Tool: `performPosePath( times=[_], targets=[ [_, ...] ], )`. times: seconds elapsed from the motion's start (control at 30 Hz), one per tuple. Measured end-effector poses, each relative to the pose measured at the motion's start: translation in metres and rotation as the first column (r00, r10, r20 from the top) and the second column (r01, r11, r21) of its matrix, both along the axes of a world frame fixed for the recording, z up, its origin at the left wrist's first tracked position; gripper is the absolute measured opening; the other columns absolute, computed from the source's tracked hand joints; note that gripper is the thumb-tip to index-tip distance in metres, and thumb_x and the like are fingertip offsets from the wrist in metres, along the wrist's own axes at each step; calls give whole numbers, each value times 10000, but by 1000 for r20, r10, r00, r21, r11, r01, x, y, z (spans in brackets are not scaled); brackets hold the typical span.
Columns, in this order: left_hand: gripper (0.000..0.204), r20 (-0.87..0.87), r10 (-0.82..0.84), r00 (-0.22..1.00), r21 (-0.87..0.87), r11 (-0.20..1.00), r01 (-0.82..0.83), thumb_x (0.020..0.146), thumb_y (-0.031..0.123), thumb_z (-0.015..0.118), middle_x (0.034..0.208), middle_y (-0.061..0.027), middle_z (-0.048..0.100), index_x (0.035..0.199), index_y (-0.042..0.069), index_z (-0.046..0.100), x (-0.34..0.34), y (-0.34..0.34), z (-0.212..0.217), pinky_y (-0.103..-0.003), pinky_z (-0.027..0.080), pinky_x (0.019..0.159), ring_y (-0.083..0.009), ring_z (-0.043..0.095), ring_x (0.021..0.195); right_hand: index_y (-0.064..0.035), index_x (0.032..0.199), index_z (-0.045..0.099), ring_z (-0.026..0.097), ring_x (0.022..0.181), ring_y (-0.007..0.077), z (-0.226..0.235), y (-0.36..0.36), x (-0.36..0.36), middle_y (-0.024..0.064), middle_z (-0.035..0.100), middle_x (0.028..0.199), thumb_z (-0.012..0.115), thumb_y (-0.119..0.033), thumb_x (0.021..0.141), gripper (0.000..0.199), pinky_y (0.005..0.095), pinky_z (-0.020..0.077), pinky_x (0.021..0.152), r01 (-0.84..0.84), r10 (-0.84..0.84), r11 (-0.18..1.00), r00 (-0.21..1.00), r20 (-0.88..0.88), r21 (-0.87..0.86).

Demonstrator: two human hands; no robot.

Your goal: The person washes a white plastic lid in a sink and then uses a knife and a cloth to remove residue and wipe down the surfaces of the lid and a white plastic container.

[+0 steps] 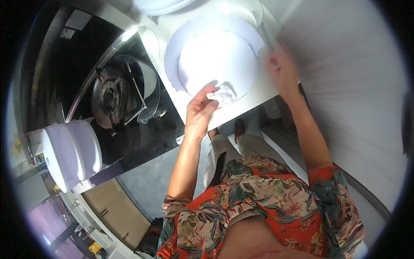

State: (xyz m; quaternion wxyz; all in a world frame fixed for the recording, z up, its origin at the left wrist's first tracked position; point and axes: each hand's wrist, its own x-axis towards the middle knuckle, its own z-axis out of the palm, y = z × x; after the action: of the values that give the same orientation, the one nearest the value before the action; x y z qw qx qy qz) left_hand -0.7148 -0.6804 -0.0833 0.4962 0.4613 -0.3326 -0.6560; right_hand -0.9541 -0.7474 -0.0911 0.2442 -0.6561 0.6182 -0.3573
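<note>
A wide, round, glossy white plate (pixel 215 60) lies flat on the pale counter (pixel 241 103), just beside a black glass hob with a metal burner (pixel 110 97). The left hand (pixel 200 112) pinches a crumpled white cloth (pixel 223 96) against the plate's near rim, while the right hand (pixel 280 71), blurred, grips the plate's far-right edge
</note>
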Motion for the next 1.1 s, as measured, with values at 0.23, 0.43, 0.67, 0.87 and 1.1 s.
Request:
performPosePath(
  times=[0.23,0.43,0.67,0.87,1.1],
  targets=[
    [540,-6,-1,1000,-94,996,0,720,-134,457,921,-57,576,1241,0,407,6,-2,-4,-257,468,770,-122,553,801,-46,948,608,551,792,264,2,11,84,132,578,899,620,-163,736,242,345,448,704,-369,368,929,924,109,-4],
    [463,508,233,829,-33,967,-251,795,37,579,680,-52,597,1223,-17,410,27,16,-9,-224,449,492,-120,567,540,-48,870,609,536,789,284,-9,-74,89,106,561,833,584,-72,719,155,353,439,714,-150,74,889,980,-187,-433],
    [349,828,140,544,-53,984,-173,789,181,589,579,-134,581,1022,-60,490,32,-24,-6,-331,479,526,-250,604,531,-111,901,620,513,908,240,-21,0,122,72,550,891,507,-115,771,173,425,364,820,-623,482,756,737,-474,-200],
    [270,892,192,409,-163,981,-104,811,197,563,466,-101,529,655,-21,529,27,-26,-18,-343,445,484,-218,557,451,-23,813,597,550,780,258,-22,-100,88,149,553,747,455,-218,848,244,385,413,732,-238,155,949,924,-351,-207],
    [258,884,170,435,-124,983,-132,812,192,551,473,-107,538,663,-18,538,27,-22,-2,-341,456,505,-230,569,461,-48,797,600,538,822,258,-26,-30,123,112,553,775,514,-139,778,127,409,397,743,-595,462,769,770,-441,-233]
  ],
)
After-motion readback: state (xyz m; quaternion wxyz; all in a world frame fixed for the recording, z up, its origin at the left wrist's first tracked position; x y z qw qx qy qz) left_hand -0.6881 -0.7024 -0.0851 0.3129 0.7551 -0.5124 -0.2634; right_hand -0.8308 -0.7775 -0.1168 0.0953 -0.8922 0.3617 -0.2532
